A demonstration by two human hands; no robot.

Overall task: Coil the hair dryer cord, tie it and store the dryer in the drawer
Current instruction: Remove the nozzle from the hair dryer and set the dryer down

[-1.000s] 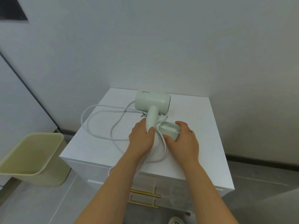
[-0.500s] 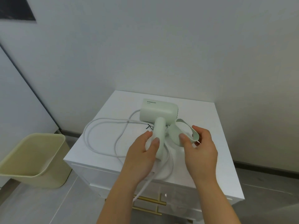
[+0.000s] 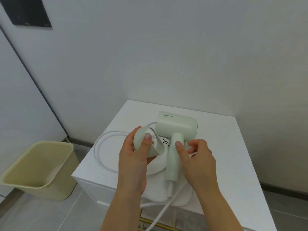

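Note:
The pale green hair dryer [image 3: 176,127] lies on the white cabinet top [image 3: 225,147], with its handle pointing toward me. Its white cord [image 3: 100,147] loops loosely to the left and trails over the front edge. My left hand [image 3: 133,160] grips the detached green nozzle [image 3: 143,145], raised just left of the dryer. My right hand [image 3: 196,160] has curled fingers at the handle's right side, thumb pressed on the handle. A small black tie [image 3: 165,141] shows between the nozzle and the handle.
A beige waste bin [image 3: 38,164] stands on the floor left of the cabinet. Gold drawer handles [image 3: 150,221] show on the cabinet front below my arms. Grey walls close in behind and to the right, with a dark panel [image 3: 28,12] at upper left.
The nozzle has passed from my right hand to my left. My left hand let go of the dryer handle and my right hand has come onto it. The view moved closer.

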